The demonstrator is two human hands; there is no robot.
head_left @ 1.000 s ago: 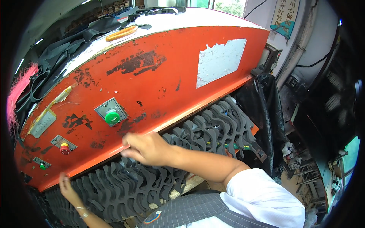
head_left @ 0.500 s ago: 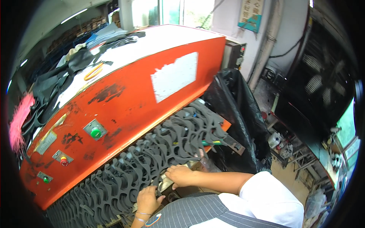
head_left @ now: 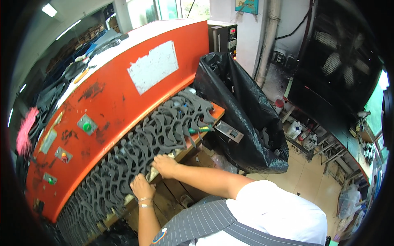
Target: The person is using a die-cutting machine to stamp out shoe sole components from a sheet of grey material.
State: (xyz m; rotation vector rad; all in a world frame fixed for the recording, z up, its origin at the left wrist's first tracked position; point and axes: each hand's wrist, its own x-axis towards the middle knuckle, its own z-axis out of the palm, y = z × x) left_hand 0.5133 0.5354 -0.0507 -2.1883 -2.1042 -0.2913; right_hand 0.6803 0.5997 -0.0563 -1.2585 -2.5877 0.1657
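A long dark grey foam sheet point(head_left: 123, 164), cut through with rows of curved gaps, lies along the foot of an orange machine point(head_left: 111, 94). My left hand point(head_left: 143, 187) has its fingers curled onto the sheet's near edge. Just to the right, my right hand point(head_left: 165, 165) also closes on that edge, with its fingertips partly hidden. A pale strip of the wooden ledge point(head_left: 154, 174) shows between the two hands. Beyond my right hand, a green-and-yellow handled tool point(head_left: 201, 129) rests at the sheet's right end.
A large black plastic bag point(head_left: 246, 123) stands off the machine's right end, beside a metal switch plate point(head_left: 229, 132). Green buttons point(head_left: 87, 127) and a red knob point(head_left: 64, 156) sit on the machine's front. At far right are a workbench point(head_left: 328, 127) and a big fan point(head_left: 340, 61).
The view has swung, so the machine and sheet appear farther left and more floor shows. Both hands remain at nearly the same places on the sheet's near edge.
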